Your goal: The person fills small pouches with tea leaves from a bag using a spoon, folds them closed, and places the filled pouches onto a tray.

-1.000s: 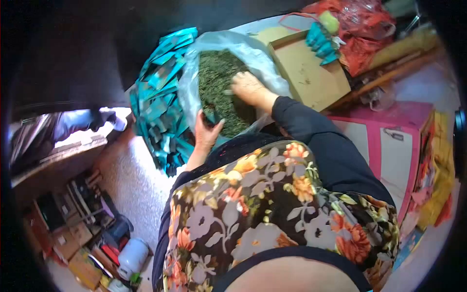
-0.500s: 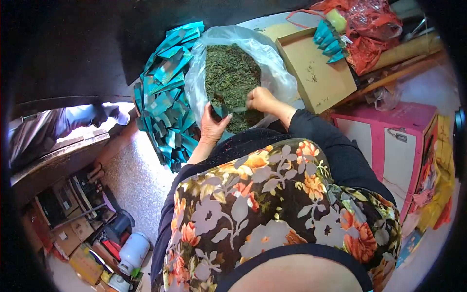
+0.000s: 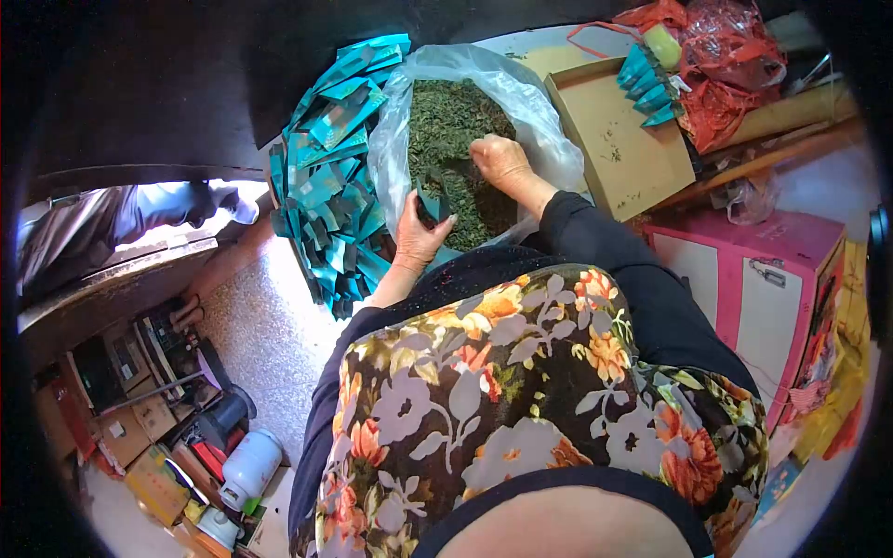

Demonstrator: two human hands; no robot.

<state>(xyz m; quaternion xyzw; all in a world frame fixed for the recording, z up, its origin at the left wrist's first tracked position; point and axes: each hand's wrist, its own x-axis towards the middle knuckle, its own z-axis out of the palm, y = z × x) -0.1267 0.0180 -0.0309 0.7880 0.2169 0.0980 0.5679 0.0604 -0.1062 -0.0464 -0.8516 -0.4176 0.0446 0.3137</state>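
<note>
Pouch (image 3: 431,208) in left hand (image 3: 417,238); leaves (image 3: 456,113) (loose) below right (image 3: 503,164).

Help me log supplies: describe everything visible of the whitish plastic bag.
The plastic bag looks translucent and creased, its crumpled mouth wide open upward. Loose green leafy material lies inside. It sits between teal packets and a shallow cardboard box. The right hand is over its contents; contact with the plastic is unclear.

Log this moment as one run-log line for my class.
left grip: holding small packet | right grip: curled over green leaves, contents unclear | leaves: inside translucent bag | teal packets: piled beside bag
</note>
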